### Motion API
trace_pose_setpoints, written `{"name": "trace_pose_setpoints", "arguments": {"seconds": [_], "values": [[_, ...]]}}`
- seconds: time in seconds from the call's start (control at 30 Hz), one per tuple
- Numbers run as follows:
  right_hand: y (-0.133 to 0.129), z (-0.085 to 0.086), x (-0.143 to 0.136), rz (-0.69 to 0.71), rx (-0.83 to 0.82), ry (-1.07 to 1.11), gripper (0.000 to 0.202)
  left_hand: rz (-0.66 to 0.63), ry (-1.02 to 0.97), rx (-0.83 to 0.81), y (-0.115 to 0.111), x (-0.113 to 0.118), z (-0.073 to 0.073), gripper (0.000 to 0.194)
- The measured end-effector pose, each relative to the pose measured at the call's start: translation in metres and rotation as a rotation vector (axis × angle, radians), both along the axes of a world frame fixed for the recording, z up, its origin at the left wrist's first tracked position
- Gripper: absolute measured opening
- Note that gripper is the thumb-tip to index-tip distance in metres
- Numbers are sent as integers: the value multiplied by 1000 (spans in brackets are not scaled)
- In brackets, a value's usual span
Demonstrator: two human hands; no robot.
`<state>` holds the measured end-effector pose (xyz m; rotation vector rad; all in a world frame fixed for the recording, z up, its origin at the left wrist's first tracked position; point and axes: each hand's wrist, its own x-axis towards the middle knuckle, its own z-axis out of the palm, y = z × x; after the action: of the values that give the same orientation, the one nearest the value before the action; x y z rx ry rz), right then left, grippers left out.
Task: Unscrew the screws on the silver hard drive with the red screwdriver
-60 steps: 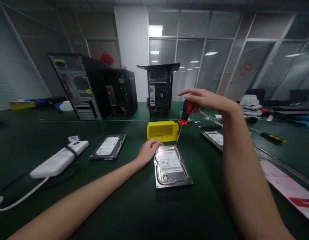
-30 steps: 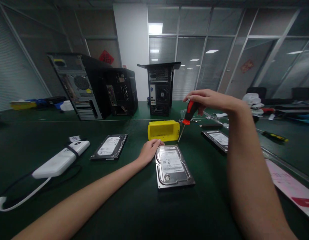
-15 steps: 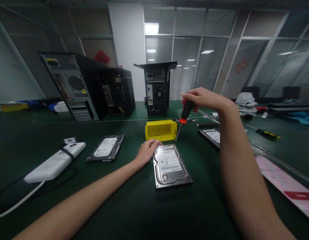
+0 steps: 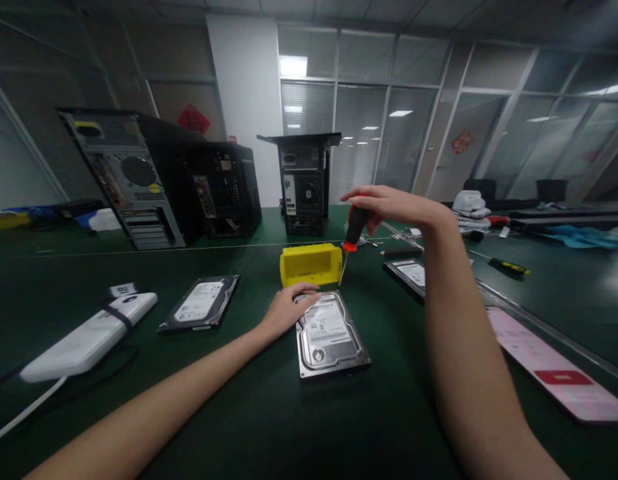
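A silver hard drive [image 4: 329, 340] lies label-up on the green table in front of me. My left hand [image 4: 289, 308] grips its far left corner, with the thumb on the top face and the fingers at the far edge. My right hand [image 4: 376, 205] is wrapped around the black and red handle of a screwdriver [image 4: 355, 229], palm over its end. The screwdriver leans slightly, shaft down, its tip at the drive's far right corner; I cannot tell whether it sits in a screw. Just behind the drive stands a yellow plastic bin [image 4: 311, 265], its opening towards me.
More hard drives lie left [image 4: 201, 303] and right [image 4: 407, 277]. A white power strip [image 4: 91, 338] with cables is at the left. At the right are a pink-screened phone-like slab [image 4: 543, 363] and a yellow-black screwdriver [image 4: 509, 265]. Computer cases [image 4: 306, 187] stand behind.
My view has swung right and up a little, shifting everything leftward. My left thumb now lies further over the drive's top. The right hand still holds the screwdriver at the same corner.
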<state>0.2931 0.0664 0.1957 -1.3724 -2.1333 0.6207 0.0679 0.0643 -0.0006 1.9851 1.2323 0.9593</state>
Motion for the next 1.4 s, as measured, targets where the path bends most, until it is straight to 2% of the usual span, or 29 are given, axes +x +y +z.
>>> {"name": "trace_pose_setpoints", "arguments": {"seconds": [0.17, 0.3, 0.5, 0.67, 0.8, 1.0, 1.17, 1.27, 1.4], "values": [[7, -5, 2, 42, 32, -8, 35, 4, 115, -32, 12, 4, 5, 43], [16, -9, 4, 59, 86, 9, 28, -82, 240, -63, 21, 15, 18, 43], [15, -8, 0, 65, 166, -5, 28, 40, 333, 16, 7, 41, 32, 37], [12, -8, -4, 76, 255, -39, 28, 137, 347, 87, -6, 53, 28, 39], [19, -12, -5, 81, 302, -57, 29, 142, 403, 103, -8, 54, 26, 39], [15, -8, 1, 18, 199, -51, 35, 92, 442, 134, -7, 52, 26, 42], [10, -5, 12, 49, 77, -14, 39, 65, 432, 132, -6, 50, 25, 43], [13, -6, 16, 40, 95, -24, 42, 59, 424, 127, -5, 50, 25, 42], [17, -8, 17, 59, 155, -53, 35, 48, 418, 113, -4, 49, 25, 43]]}}
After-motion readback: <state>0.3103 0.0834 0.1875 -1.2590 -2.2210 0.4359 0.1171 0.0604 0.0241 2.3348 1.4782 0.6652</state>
